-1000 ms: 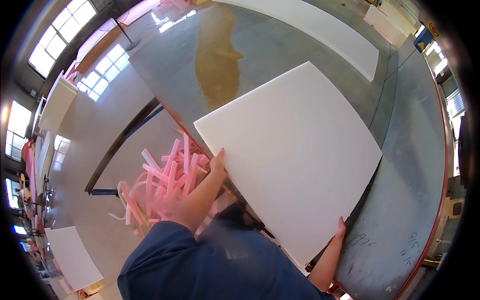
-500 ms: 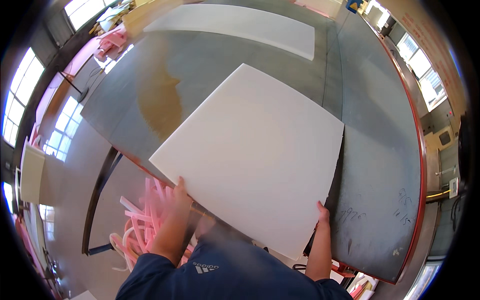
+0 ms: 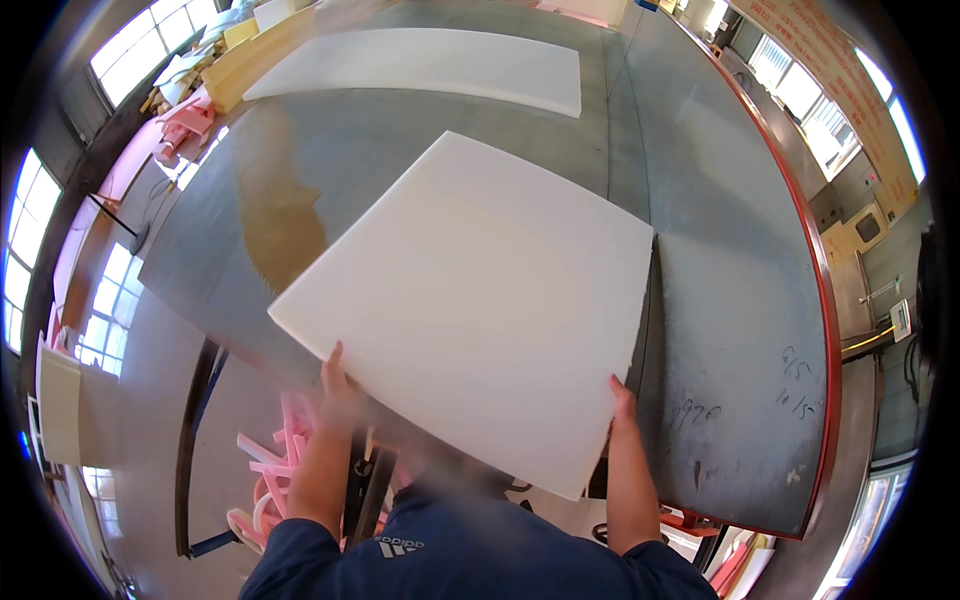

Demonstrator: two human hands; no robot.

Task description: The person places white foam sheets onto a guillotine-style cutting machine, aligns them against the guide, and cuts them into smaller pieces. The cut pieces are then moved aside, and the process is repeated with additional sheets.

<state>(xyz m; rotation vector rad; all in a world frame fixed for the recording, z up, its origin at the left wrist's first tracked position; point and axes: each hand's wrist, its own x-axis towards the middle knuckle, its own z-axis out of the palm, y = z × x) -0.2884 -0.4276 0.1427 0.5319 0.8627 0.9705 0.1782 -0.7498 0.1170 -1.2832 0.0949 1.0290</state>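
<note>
A large white foam sheet [image 3: 480, 310], squarish with straight edges, is tilted corner-on in front of me over the near part of the grey metal table [image 3: 740, 330]. My left hand [image 3: 338, 378] grips its near left edge, thumb on top and the other fingers out of sight beneath. On the near right edge, my right hand [image 3: 622, 402] holds it the same way, thumb up along the side. Both hands are closed on the sheet. Its underside is hidden, and a dark shadow shows along its right side.
A second white foam sheet [image 3: 430, 62] lies across the table's far part. Pink foam strips [image 3: 275, 460] are heaped on the floor at the near left, beside a dark metal frame [image 3: 195, 450]. A red edge [image 3: 815, 260] borders the table's right side. A brown patch [image 3: 275, 215] marks the tabletop.
Within the picture, the sheet and both hands have shifted a little left, and the table and far sheet have shifted left too. Both hands keep hold of the sheet.
</note>
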